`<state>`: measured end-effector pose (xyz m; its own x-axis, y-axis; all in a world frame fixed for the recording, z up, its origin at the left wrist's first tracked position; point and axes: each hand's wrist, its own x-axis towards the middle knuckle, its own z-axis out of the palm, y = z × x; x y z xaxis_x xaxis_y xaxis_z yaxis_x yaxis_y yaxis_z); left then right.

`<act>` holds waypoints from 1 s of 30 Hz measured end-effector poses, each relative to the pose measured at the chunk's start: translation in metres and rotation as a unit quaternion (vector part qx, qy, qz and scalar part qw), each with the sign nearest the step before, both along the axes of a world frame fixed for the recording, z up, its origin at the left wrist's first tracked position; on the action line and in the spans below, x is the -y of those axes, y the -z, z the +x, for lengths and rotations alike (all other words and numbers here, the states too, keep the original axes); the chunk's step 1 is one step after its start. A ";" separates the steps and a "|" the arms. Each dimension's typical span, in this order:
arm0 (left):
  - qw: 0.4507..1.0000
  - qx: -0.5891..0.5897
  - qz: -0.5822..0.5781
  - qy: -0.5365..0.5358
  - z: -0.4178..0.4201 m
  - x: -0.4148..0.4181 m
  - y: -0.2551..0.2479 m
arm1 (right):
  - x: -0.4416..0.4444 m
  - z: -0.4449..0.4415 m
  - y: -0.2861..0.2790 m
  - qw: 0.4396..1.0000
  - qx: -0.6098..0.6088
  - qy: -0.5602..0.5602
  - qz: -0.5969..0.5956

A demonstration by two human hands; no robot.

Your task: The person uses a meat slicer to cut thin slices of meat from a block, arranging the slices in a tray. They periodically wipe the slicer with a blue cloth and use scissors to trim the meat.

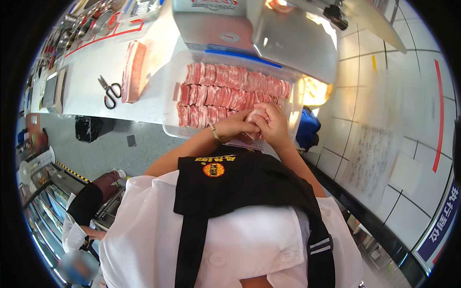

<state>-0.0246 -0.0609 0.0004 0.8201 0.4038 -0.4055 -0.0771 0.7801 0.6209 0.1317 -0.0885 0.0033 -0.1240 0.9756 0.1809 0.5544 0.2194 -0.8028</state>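
Observation:
A clear plastic bin (169, 118) in front of me holds three long rows of thin raw meat slices (230, 77), packed on edge. Over the near right part of the bin, my left hand (234, 126) and my right hand (273, 124) meet around a small stack of meat slices (256, 116). Both hands grip this stack, the right with its thumb on top. My fingers hide the right end of the nearest row. A bracelet circles my left wrist.
A meat slab (133, 72) and black-handled scissors (109, 91) lie left on the white table (90, 68). Behind the bin stands a metal machine (216, 28). Metal utensils (90, 25) crowd the far left. A tiled wall (374, 108) rises at right. Another person (90, 201) is lower left.

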 end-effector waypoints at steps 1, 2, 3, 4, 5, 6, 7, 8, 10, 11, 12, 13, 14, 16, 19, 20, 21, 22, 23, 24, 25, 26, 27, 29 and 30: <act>0.999 -0.045 -0.001 0.009 0.000 0.005 -0.003 | 0.006 -0.002 0.004 0.999 -0.042 0.011 -0.024; 0.998 -0.049 0.016 0.030 -0.005 0.008 0.002 | 0.012 -0.004 0.007 0.995 -0.084 0.023 -0.048; 0.996 -0.064 0.043 0.044 -0.011 0.011 0.005 | 0.016 -0.007 0.010 0.989 -0.128 0.033 -0.069; 0.993 -0.076 0.071 0.061 -0.016 0.012 0.009 | 0.022 -0.010 0.016 0.967 -0.212 0.043 -0.138; 0.988 -0.089 0.099 0.076 -0.021 0.014 0.013 | 0.026 -0.012 0.026 0.958 -0.234 0.041 -0.160; 0.983 -0.114 0.113 0.094 -0.024 0.015 0.013 | 0.028 -0.014 0.034 0.948 -0.256 0.042 -0.181; 0.975 -0.128 0.142 0.117 -0.025 0.012 0.014 | 0.029 -0.014 0.039 0.938 -0.279 0.044 -0.202; 0.965 -0.142 0.173 0.140 -0.025 0.008 0.014 | 0.028 -0.007 0.042 0.946 -0.248 0.014 -0.208; 0.935 -0.166 0.255 0.185 -0.025 -0.002 0.016 | 0.020 0.001 0.029 0.960 -0.185 -0.054 -0.205; 0.910 -0.193 0.306 0.203 -0.015 -0.009 0.014 | 0.013 0.010 0.023 0.970 -0.127 -0.084 -0.191; 0.881 -0.224 0.354 0.220 -0.007 -0.016 0.009 | 0.007 0.018 0.016 0.975 -0.071 -0.116 -0.174; 0.848 -0.252 0.400 0.239 0.003 -0.023 0.004 | 0.001 0.026 0.009 0.978 -0.017 -0.143 -0.153; 0.824 -0.251 0.458 0.222 0.016 -0.029 0.011 | -0.004 0.032 -0.002 0.975 0.080 -0.132 -0.161; 0.792 -0.248 0.531 0.171 0.040 -0.040 0.021 | -0.006 0.043 -0.018 0.948 0.230 -0.086 -0.200; 0.807 -0.218 0.546 0.055 0.060 -0.050 0.043 | 0.007 0.056 -0.014 0.917 0.287 0.006 -0.279; 0.810 -0.212 0.547 0.031 0.062 -0.053 0.053 | 0.009 0.053 -0.013 0.901 0.308 0.023 -0.303; 0.805 -0.212 0.552 0.047 0.061 -0.051 0.061 | 0.013 0.051 -0.011 0.884 0.330 0.041 -0.330; 0.801 -0.210 0.555 0.073 0.059 -0.048 0.068 | 0.016 0.040 -0.012 0.875 0.349 0.064 -0.331; 0.797 -0.208 0.558 0.099 0.057 -0.045 0.076 | 0.019 0.039 -0.001 0.877 0.358 0.065 -0.315; 0.793 -0.202 0.558 0.138 0.054 -0.038 0.076 | 0.023 0.039 0.012 0.878 0.366 0.069 -0.302; 0.783 -0.194 0.567 0.165 0.053 -0.032 0.079 | 0.026 0.039 0.023 0.879 0.375 0.072 -0.287; 0.773 -0.186 0.576 0.190 0.052 -0.026 0.081 | 0.028 0.037 0.034 0.875 0.377 0.096 -0.287; 0.763 -0.177 0.583 0.214 0.050 -0.020 0.084 | 0.030 0.034 0.043 0.872 0.374 0.118 -0.292; 0.765 -0.164 0.578 0.234 0.051 -0.014 0.084 | 0.034 0.026 0.056 0.867 0.362 0.162 -0.303; 0.760 -0.168 0.583 0.233 0.050 -0.012 0.084 | 0.036 0.025 0.060 0.870 0.348 0.159 -0.310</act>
<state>0.0255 -0.0493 -0.0837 0.9137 0.3459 -0.2132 0.3545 -0.4219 0.8345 0.1565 -0.1244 -0.0566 0.3005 0.8640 -0.4041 0.9072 -0.3896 -0.1584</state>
